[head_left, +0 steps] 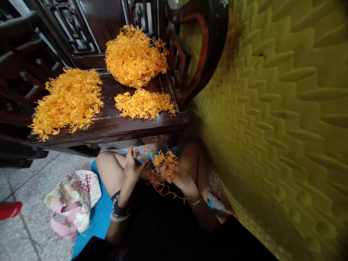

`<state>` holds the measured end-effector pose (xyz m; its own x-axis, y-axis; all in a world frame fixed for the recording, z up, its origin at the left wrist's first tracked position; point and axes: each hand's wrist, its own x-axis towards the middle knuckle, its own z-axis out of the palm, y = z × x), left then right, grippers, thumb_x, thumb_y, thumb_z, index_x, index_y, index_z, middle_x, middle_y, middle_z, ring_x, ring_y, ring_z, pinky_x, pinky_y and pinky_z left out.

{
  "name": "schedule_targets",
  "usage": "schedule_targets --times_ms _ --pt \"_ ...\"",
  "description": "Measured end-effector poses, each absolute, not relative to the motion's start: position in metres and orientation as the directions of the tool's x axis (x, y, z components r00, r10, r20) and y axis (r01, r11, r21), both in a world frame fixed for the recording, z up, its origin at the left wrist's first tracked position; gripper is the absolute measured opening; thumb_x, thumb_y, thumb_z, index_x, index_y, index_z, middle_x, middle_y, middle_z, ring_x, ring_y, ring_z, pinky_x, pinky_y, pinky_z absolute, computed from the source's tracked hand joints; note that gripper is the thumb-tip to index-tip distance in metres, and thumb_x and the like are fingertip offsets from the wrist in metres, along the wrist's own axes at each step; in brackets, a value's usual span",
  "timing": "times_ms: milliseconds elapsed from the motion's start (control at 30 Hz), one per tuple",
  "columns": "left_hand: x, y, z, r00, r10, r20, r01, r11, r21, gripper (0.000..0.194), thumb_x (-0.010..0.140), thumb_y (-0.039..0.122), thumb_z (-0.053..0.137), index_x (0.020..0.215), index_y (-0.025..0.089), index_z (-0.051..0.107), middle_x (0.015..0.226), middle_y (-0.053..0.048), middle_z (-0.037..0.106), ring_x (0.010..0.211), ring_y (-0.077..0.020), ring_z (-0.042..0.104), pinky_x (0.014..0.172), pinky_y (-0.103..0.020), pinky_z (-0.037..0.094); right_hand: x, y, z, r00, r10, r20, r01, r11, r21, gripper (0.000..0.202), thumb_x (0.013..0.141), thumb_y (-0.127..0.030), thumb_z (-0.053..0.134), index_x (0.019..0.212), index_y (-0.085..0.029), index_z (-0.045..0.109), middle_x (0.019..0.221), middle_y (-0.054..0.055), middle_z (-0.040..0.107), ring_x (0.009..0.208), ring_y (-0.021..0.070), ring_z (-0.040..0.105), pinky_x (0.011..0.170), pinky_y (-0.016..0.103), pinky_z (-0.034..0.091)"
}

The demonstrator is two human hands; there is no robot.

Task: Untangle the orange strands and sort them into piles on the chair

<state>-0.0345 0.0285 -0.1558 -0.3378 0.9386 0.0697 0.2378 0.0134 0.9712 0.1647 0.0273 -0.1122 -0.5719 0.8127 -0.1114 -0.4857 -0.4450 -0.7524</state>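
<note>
Several orange stringy pieces [164,158] are bunched in my right hand [178,175], whose fingers curl round them above my lap. Thin orange strands dangle below that hand toward the wrist. My left hand [133,169] is just to the left, its fingers apart, with nothing plainly held. More orange bits show beyond the hands, over the blue sheet. On the dark wooden seat in front lie a wide orange pile [69,103] at the left, a tall rounded pile [134,58] at the back and a small flat pile [145,104] near the front edge.
The dark wooden bench [122,127] has a curved armrest [209,54] at its right. A yellow padded wall [272,119] rises close on the right. A cloth bag [81,195] with pink handles lies on the left, by the blue sheet [95,221]. A red object [9,210] shows at the left edge.
</note>
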Motion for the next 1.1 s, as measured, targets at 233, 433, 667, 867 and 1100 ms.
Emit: schedule_targets --times_ms 233,433,667,867,1100 --pt "-0.020 0.016 -0.112 -0.042 0.989 0.142 0.076 -0.138 0.987 0.029 0.086 0.035 0.059 0.112 0.024 0.067 0.124 -0.008 0.061 0.122 -0.0256 0.051 0.109 -0.041 0.034 0.157 0.031 -0.111 -0.608 0.777 -0.162 -0.343 -0.441 -0.829 0.025 0.080 -0.041 0.060 0.074 -0.017 0.066 0.067 0.002 0.062 0.051 0.0104 0.046 0.049 0.024 0.035" --pt "-0.011 0.016 -0.113 -0.055 0.995 0.087 0.057 -0.083 0.995 0.013 0.076 0.030 0.073 0.083 0.020 0.072 0.078 -0.003 0.066 0.079 -0.0188 0.058 0.076 -0.027 0.046 0.154 0.032 -0.111 -0.593 0.795 -0.131 -0.371 -0.414 -0.831 0.034 0.080 -0.047 0.057 0.066 -0.016 0.057 0.057 -0.001 0.051 0.048 0.0083 0.038 0.042 0.022 0.024" --pt "-0.007 0.016 -0.107 -0.329 0.940 0.094 -0.008 -0.102 0.995 0.021 0.079 0.039 0.068 0.078 0.018 0.069 0.072 -0.001 0.064 0.067 -0.0139 0.055 0.065 -0.023 0.045 0.129 0.020 -0.105 -0.570 0.808 -0.151 -0.304 -0.378 -0.875 0.045 0.084 -0.056 0.055 0.062 -0.019 0.044 0.043 -0.011 0.028 0.037 0.0042 0.018 0.039 0.024 0.011" --pt "-0.018 0.010 -0.101 -0.467 0.878 0.108 0.025 -0.109 0.994 0.029 0.077 0.045 0.070 0.074 0.016 0.071 0.072 -0.003 0.067 0.066 -0.0145 0.056 0.060 -0.022 0.046 0.110 0.003 -0.096 -0.565 0.820 -0.094 -0.334 -0.331 -0.883 0.045 0.086 -0.058 0.053 0.065 -0.019 0.044 0.043 -0.011 0.030 0.036 0.0036 0.022 0.038 0.023 0.014" --pt "-0.007 0.004 -0.099 -0.492 0.868 0.067 -0.140 -0.155 0.978 0.028 0.080 0.042 0.068 0.071 0.016 0.068 0.068 0.001 0.062 0.062 -0.0103 0.051 0.057 -0.018 0.043 0.109 -0.001 -0.085 -0.584 0.802 -0.126 -0.403 -0.421 -0.812 0.045 0.084 -0.057 0.057 0.064 -0.019 0.044 0.045 -0.012 0.027 0.035 0.0025 0.018 0.036 0.022 0.012"
